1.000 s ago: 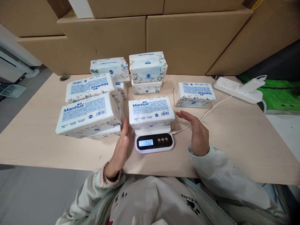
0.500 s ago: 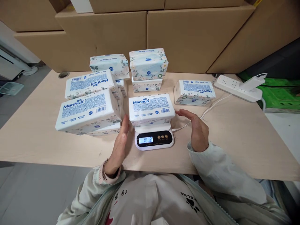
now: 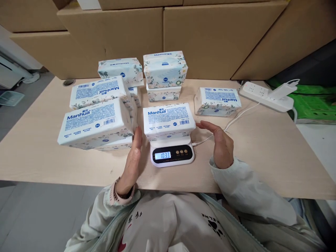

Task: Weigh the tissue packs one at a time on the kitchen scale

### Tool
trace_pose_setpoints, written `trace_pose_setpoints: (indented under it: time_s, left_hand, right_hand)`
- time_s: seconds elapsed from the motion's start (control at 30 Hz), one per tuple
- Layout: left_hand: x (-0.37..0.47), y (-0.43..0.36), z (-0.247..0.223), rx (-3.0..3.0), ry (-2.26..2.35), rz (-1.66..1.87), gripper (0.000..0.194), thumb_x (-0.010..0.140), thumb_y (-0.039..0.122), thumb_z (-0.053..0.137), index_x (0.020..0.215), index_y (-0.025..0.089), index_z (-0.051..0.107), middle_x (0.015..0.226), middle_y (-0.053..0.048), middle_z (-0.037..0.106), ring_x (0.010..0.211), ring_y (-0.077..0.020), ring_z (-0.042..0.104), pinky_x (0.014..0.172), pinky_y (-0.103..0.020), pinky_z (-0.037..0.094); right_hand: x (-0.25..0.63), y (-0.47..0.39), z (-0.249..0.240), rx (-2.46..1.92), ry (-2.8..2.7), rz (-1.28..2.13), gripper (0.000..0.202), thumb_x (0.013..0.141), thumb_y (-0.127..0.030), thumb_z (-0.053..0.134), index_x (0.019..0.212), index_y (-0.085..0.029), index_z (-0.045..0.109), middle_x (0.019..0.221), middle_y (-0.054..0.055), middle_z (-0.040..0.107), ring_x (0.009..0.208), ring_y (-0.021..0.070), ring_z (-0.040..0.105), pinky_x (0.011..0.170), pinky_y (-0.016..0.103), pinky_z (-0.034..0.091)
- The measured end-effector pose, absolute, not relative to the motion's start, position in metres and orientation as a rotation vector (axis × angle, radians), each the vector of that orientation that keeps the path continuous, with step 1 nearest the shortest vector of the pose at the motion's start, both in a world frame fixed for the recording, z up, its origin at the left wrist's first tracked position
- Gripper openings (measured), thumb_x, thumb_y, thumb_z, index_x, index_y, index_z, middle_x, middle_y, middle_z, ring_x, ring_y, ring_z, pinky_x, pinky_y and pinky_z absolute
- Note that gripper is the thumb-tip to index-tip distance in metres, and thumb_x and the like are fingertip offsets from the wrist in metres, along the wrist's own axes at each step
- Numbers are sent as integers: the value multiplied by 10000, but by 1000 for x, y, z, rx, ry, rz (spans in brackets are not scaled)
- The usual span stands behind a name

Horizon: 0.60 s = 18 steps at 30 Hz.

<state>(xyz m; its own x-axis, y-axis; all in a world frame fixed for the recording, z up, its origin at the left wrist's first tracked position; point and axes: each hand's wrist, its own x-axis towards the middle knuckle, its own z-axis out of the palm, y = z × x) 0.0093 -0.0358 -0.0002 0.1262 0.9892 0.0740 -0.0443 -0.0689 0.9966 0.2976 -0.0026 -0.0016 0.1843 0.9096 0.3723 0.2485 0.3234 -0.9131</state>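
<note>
Brown cardboard boxes (image 3: pixel 196 35) stand stacked along the far edge of the table (image 3: pixel 170 178), their contents hidden from me. Beyond the table's left side, low down, sits a shallow see-through tub (image 3: pixel 12 98); I can't make out what is in it.

The pack on the scale (image 3: pixel 169 122) is a sealed, block-shaped bundle in a glossy white wrapper, printed blue with "Manhua" on top and sprays of leaves along the side. It lies flat on the white scale (image 3: pixel 172 154), a rounded body with a black panel, three gold buttons and a lit display that reads 103.3.

Both my hands are open and hold nothing. My left hand (image 3: pixel 131 161) stands edge-on, fingers straight, between the scale and the left-hand stack of packs (image 3: pixel 96 122); I can't tell whether its fingertips touch that stack. My right hand (image 3: pixel 222 145) is loosely curved, its fingertips just beside the right end of the weighed bundle.

Behind the scale, a light-blue floral pack (image 3: pixel 165 71) rests on another, and a single pack (image 3: pixel 217 101) lies to the right. A thin white cable (image 3: pixel 237 117) curves from the scale towards the power strip (image 3: pixel 265 96).
</note>
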Motion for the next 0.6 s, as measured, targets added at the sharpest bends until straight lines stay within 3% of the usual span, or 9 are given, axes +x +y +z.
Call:
trace_pose_setpoints:
  time_s: [0.6]
  left_hand:
    - [2,-39,-10,1351,1040,1208,691,1107,711,362,1751,473,285,1871,116,172,1771,-282,84,1479,-501,107]
  right_hand:
    - [298,-1,-1,-1171,-1327,705,471,1131,-566,466,1277,-310,832,1239,28,870,1210,265,800,1099,477,621]
